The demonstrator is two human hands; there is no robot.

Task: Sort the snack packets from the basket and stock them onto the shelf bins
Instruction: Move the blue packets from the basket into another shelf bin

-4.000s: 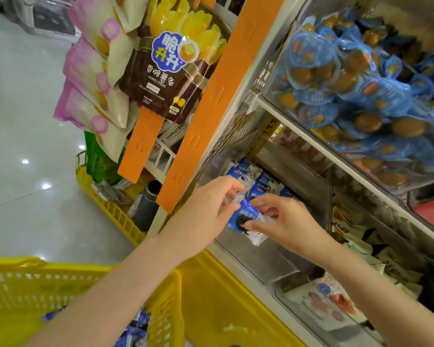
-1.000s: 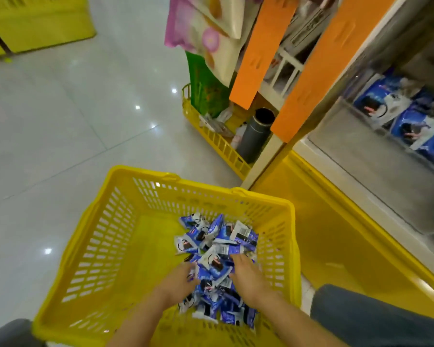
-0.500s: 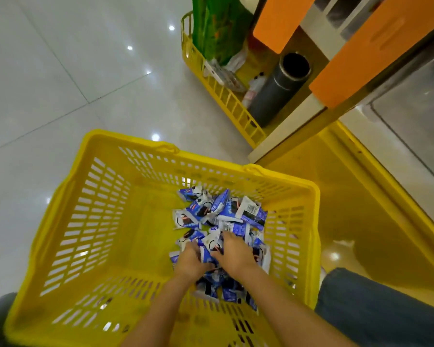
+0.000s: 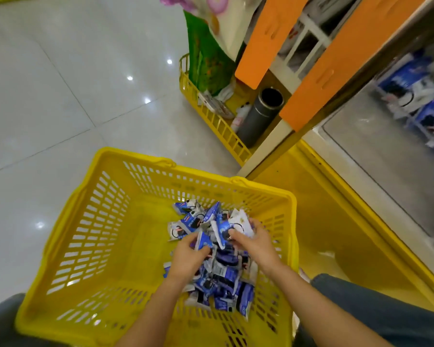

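Glossy white floor tiles surround the yellow basket. Small blue-and-white snack packets with dark markings lie heaped in the basket's right half. Over the heap, the left hand pinches one packet and the right hand grips a few. Beyond the basket's right side, a clear shelf bin holds similar packets.
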